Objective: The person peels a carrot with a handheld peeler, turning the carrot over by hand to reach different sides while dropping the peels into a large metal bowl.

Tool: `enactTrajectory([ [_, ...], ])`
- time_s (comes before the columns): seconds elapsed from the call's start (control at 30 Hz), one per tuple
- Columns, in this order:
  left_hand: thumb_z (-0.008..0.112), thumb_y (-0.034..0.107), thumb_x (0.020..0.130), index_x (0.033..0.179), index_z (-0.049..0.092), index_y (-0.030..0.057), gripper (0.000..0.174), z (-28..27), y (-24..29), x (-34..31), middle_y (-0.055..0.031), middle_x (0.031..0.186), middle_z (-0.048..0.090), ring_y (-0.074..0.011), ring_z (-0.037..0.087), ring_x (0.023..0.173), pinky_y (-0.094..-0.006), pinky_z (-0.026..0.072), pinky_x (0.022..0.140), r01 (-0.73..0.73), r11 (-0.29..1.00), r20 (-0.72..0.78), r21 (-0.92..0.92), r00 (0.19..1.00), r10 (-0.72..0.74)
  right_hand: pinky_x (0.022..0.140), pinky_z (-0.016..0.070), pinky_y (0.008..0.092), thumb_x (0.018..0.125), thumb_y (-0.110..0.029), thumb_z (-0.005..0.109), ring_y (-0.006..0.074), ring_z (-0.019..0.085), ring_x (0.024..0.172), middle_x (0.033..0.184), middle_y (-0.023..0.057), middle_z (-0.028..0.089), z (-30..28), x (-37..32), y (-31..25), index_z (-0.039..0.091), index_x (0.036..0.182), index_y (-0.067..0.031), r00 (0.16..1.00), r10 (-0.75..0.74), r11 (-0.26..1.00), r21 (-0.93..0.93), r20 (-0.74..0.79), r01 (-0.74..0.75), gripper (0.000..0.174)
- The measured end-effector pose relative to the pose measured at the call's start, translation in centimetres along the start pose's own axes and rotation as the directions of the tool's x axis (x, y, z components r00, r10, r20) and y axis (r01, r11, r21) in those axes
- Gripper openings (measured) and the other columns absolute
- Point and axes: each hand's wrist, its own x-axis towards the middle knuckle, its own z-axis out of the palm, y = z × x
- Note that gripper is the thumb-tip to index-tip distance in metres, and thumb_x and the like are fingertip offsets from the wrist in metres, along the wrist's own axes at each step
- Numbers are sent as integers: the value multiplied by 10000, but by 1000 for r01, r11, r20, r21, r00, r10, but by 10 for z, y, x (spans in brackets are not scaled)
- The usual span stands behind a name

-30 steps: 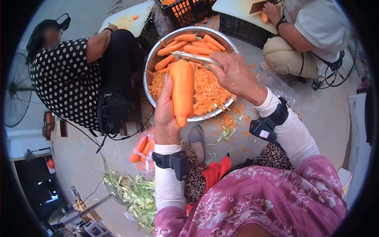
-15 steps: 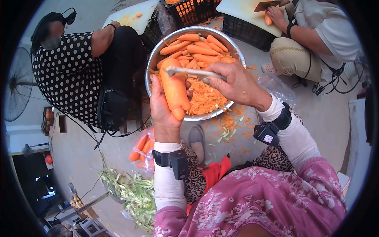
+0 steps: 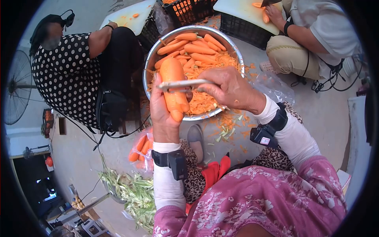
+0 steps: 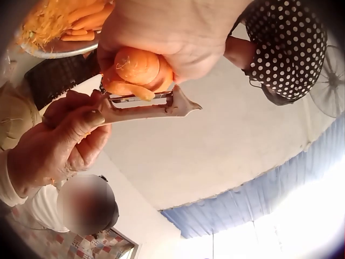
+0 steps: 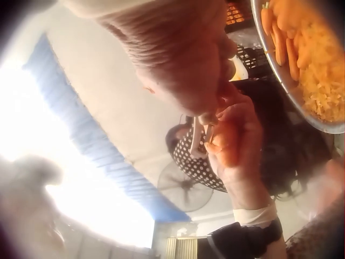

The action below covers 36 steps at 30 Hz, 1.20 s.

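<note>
My left hand point(image 3: 159, 118) grips a thick carrot point(image 3: 172, 71) from below and the side, its narrow tip pointing back at my body. In my right hand point(image 3: 237, 89) is a pale-handled peeler point(image 3: 185, 83), pinched at one end. It lies across the middle of the carrot in the head view. The left wrist view shows the peeler's frame point(image 4: 145, 114) close against the carrot point(image 4: 137, 67), with a curl of peel point(image 4: 132, 90) beside the blade. Below both hands stands a metal basin point(image 3: 240, 55) holding peeled carrots point(image 3: 199, 49) and orange shavings point(image 3: 203, 102).
Two people crouch beyond the basin, at white cutting boards point(image 3: 128, 17) on black crates point(image 3: 244, 31). A plastic bag of carrots point(image 3: 139, 152) lies near my left forearm, by a pile of pale green leaves point(image 3: 134, 193). Scraps point(image 3: 226, 132) litter the floor.
The carrot has tilted, its thick end leaning left. My right hand has drawn the peeler from the carrot's thick end down to its middle, closer to my body.
</note>
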Motion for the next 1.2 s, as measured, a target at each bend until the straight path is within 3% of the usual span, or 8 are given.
enactTrajectory([
  [0.27,403,469,967,1241,465,-9,553,6,-6,-14,-189,1014,554,-265,538,842,-338,490,624,125,981,189,151,970,-153,583,430,413,848,-180,612,361,564,641,674,186,574,-12,6,46,605,829,4,967,97,944,-285,-235,-164,185],
  [0.53,401,474,969,1207,493,11,529,-3,4,-6,-139,985,595,-238,597,818,-342,516,627,-69,975,46,210,997,60,590,438,292,856,-148,621,111,552,652,683,60,586,-14,10,23,619,907,1,910,331,937,-30,-250,-349,158],
  [0.73,399,488,966,1186,510,30,520,-4,2,-4,-115,964,602,-219,605,799,-339,517,620,-111,976,-17,189,993,116,601,440,340,855,-182,617,209,562,639,709,118,584,-11,5,-9,629,892,-5,972,233,970,74,17,-233,181],
  [0.9,415,485,961,1174,517,20,521,-1,-1,0,-130,902,617,-232,622,735,-346,529,601,-91,963,-69,252,991,112,605,449,336,850,-127,586,193,581,655,698,129,564,-10,6,3,605,901,10,938,312,950,87,-150,-301,148],
  [1.07,425,475,960,1177,516,9,522,-1,-2,3,-143,929,596,-243,598,771,-344,510,612,-83,958,-31,274,995,95,613,471,288,851,-85,543,140,583,679,722,48,591,-22,7,10,586,969,23,736,614,454,636,283,-624,166],
  [1.1,429,474,958,1184,512,-1,532,-4,-2,4,-149,964,578,-253,578,810,-348,493,624,-74,962,-11,262,997,80,613,471,288,851,-85,543,140,583,679,722,48,591,-17,5,17,586,969,23,736,616,453,637,282,-624,166],
  [1.17,432,472,957,1184,511,1,528,-6,-2,5,-151,966,577,-253,577,811,-347,493,624,-70,968,-10,241,997,74,617,472,262,857,-85,536,97,577,688,746,21,601,-5,4,24,600,968,14,913,323,946,88,-249,-311,162],
  [1.2,435,470,956,1184,510,4,524,-6,-2,5,-152,968,577,-252,576,813,-345,493,625,-68,974,-7,218,997,71,617,472,262,857,-85,536,97,577,688,746,21,601,-9,5,18,600,968,14,914,321,947,88,-249,-309,162],
])
